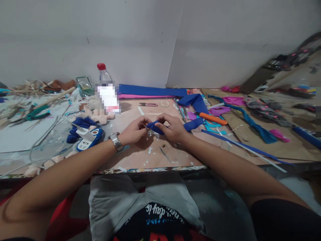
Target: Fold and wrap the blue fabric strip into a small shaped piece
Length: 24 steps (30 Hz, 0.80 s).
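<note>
A blue strip that looks like crepe paper [155, 127] is bunched between my two hands above the middle of the table. My right hand [174, 128] is closed on it, thumb on top. My left hand [135, 129], with a metal watch on the wrist, pinches the strip's gathered left end, where a thin pale thread or wire seems to show. More blue strip [194, 125] emerges to the right of my right hand, and a long folded blue length [152, 90] lies by the wall over a pink one. Small thread snips [148, 104] and a tape roll [165, 103] lie beyond my hands.
An orange utility knife [213, 118] lies right among coloured scraps. A blue-white power strip [87, 142] with a plug and cable sits left, near green-handled pliers [37, 113]. A red-capped bottle [102, 72] stands behind a pixelated area. Thin white sticks [258, 155] lie near the front right edge.
</note>
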Each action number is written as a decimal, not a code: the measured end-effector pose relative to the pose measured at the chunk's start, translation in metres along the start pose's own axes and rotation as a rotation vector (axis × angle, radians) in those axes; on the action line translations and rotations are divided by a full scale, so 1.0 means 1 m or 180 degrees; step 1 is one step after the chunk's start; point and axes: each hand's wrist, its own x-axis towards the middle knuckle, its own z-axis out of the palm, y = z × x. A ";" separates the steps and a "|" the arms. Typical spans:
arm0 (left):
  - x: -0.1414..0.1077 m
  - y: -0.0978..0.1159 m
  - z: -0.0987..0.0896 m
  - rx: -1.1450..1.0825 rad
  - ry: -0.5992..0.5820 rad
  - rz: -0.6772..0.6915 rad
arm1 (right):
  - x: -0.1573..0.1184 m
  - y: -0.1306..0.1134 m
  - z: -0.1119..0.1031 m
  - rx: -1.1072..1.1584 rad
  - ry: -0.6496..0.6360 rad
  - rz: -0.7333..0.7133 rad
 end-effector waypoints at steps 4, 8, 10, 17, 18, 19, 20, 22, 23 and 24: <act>0.000 0.002 0.001 -0.0028 0.0013 0.0011 | -0.001 0.000 0.000 0.0026 0.0084 0.0021; -0.002 0.007 0.001 -0.0139 0.0031 0.0007 | -0.001 0.000 0.000 0.0023 0.0103 0.0027; -0.003 0.010 0.001 -0.0249 -0.0008 -0.0011 | -0.001 -0.001 -0.001 -0.0005 0.0132 0.0020; -0.005 0.019 0.000 -0.0276 -0.0049 0.0127 | -0.001 -0.004 -0.003 0.0035 0.0085 0.0044; -0.005 0.020 0.001 -0.0247 -0.0063 0.0163 | -0.002 -0.004 -0.003 0.0044 0.0070 0.0047; -0.005 0.020 0.001 -0.0247 -0.0067 0.0205 | -0.002 -0.004 -0.003 0.0054 0.0058 0.0047; -0.005 0.021 0.002 -0.0266 -0.0063 0.0252 | -0.002 -0.004 -0.002 0.0064 0.0052 0.0045; -0.006 0.021 0.004 -0.0303 -0.0053 0.0345 | -0.001 -0.004 -0.002 0.0084 0.0043 0.0030; -0.006 0.021 0.004 -0.0306 -0.0059 0.0376 | -0.001 -0.004 -0.002 0.0097 0.0039 0.0020; -0.006 0.020 0.005 -0.0305 -0.0074 0.0389 | -0.001 -0.004 -0.002 0.0111 0.0034 0.0016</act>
